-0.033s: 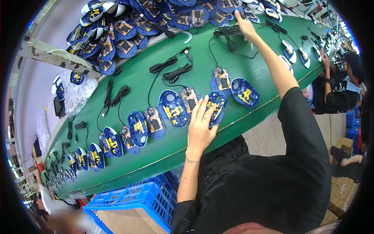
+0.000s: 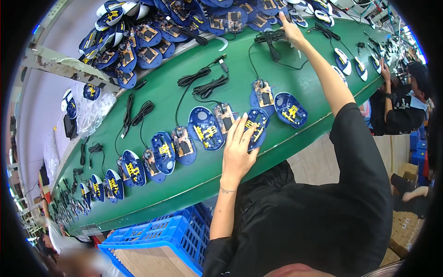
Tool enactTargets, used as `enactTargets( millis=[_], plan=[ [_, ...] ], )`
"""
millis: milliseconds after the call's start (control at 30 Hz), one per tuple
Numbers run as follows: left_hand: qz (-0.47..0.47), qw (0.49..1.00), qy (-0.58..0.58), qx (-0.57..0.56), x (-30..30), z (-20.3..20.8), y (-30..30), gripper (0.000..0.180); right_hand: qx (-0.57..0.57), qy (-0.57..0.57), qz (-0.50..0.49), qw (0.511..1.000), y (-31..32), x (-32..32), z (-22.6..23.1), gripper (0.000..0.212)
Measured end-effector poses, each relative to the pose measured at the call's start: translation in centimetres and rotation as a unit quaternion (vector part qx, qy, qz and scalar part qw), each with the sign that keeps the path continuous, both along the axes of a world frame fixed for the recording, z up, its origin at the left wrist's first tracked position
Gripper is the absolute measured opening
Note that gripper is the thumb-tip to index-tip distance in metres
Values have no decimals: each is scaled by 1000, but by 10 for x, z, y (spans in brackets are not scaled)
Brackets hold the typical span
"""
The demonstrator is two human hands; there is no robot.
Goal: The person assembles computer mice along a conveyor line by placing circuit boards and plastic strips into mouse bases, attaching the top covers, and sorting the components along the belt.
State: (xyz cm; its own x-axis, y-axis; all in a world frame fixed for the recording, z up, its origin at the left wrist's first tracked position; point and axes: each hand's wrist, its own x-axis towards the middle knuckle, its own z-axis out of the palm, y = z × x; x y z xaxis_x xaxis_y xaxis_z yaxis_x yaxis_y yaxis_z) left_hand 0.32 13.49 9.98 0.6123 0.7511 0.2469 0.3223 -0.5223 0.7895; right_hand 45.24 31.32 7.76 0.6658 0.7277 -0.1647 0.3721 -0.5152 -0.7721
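My left hand (image 2: 237, 154) lies with stretched fingers along the left side of a blue computer mouse shell (image 2: 257, 129) with yellow parts inside. Its fingertips rest on the shell and reach the edge of a mouse base with a brown circuit board (image 2: 225, 121). Far out over the belt, my right hand (image 2: 293, 34) has one digit pointing away from me; its other fingers are partly hidden. A bundled black cable (image 2: 270, 39) lies right beside that hand. Its lead runs to another mouse base (image 2: 263, 94). To the right sits another open blue shell (image 2: 290, 110).
A green conveyor belt (image 2: 184, 184) carries more mouse halves and cables leftward. Mouse bases (image 2: 147, 53) and shells are heaped along the far side. A blue crate (image 2: 157, 233) stands below the near edge. Another person (image 2: 401, 104) works at the belt on the right.
My right hand has shifted very slightly to the right. My left hand and the mouse parts stay in place.
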Motion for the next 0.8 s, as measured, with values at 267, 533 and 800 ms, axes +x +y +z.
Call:
enactTargets(
  millis=[267, 533, 800],
  plan=[
    [3, 1000, 9, -6, -17, -8, 0, 58, -187, -379, 111, 899, 23, -21, 41, 94],
    [-8, 1000, 5, 5, -75, -13, -1, 62, 97, -70, 369, 922, 49, -318, 80, 80],
    [-27, 999, 12, 13, -101, 18, -15, 60, 110, -28, 605, 788, 83, -552, 66, 65]
  ],
)
